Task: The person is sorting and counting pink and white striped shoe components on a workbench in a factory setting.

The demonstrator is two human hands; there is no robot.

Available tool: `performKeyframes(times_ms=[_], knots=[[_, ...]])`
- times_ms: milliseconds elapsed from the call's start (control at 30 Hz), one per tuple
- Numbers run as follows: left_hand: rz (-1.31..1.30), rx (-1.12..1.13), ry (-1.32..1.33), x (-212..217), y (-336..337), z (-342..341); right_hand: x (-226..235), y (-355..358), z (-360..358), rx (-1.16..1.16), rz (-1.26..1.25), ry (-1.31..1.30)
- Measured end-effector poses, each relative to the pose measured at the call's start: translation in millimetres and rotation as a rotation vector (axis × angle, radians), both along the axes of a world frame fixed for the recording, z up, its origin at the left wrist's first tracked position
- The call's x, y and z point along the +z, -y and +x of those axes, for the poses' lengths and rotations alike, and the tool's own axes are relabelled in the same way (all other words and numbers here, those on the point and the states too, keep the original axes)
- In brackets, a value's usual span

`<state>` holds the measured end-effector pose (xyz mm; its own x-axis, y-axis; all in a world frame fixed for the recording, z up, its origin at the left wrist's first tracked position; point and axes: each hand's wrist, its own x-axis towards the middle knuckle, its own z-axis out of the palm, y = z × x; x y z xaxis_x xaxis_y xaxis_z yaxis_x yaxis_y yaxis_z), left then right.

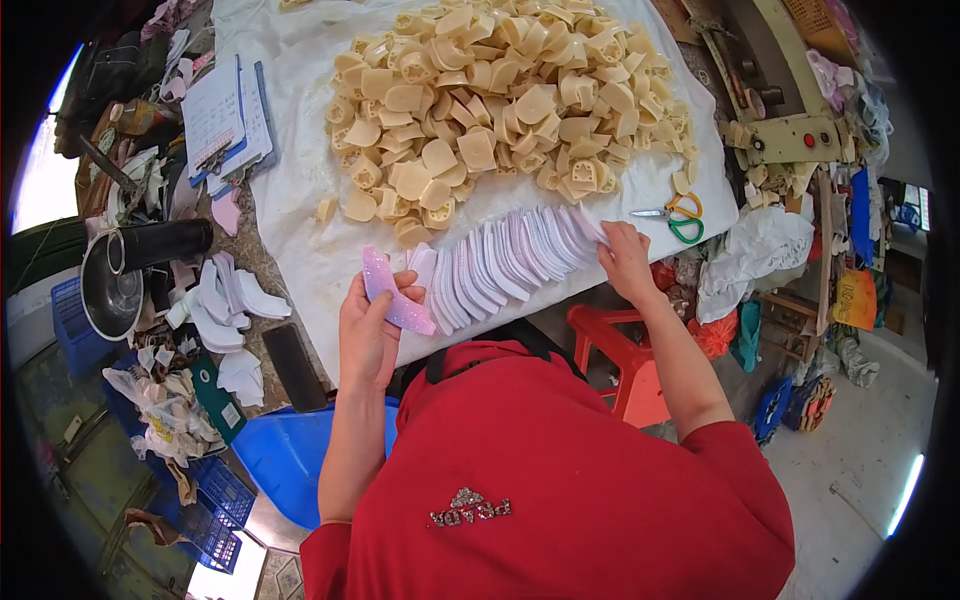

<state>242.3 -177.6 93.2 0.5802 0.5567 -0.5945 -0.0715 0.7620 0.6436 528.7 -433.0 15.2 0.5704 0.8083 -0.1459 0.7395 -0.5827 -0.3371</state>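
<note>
My left hand [368,325] pinches a curved, glittery pink-purple piece [377,275] between thumb and fingers, just left of a long row. That row [500,262] is made of several thin curved pieces, whitish and pale lilac, overlapping one another along the near edge of the table. At its right end my right hand [627,262] has its fingers closed on a pale pink curved piece [589,224]. Beyond the row lies a big heap of beige moulded plastic parts [490,110]. Scissors [678,217] with orange and green handles rest right of my right hand.
White sheeting [285,190] covers the table. Clipboards with papers [225,125] lie at its left, near a metal bowl [110,290] and more white curved pieces [225,300]. A red plastic stool [625,365] and a blue plastic container [290,460] stand close to me.
</note>
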Motion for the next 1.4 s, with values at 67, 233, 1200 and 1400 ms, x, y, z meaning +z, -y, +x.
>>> performKeyframes(times_ms=[67, 233, 1200, 1400], knots=[[-0.007, -0.028, -0.015, -3, 4, 2, -13, -2, 1, 0.036, -0.054, 0.050], [0.004, -0.069, -0.058, -6, 9, 1, -23, -2, -7, 0.039, -0.137, 0.032], [-0.096, 0.131, 0.406, 12, 22, -11, 111, -139, -153, -0.100, 0.338, -1.461], [0.135, 0.052, 0.202, 21, 28, -10, 105, -150, -157, 0.372, 0.452, -0.344]])
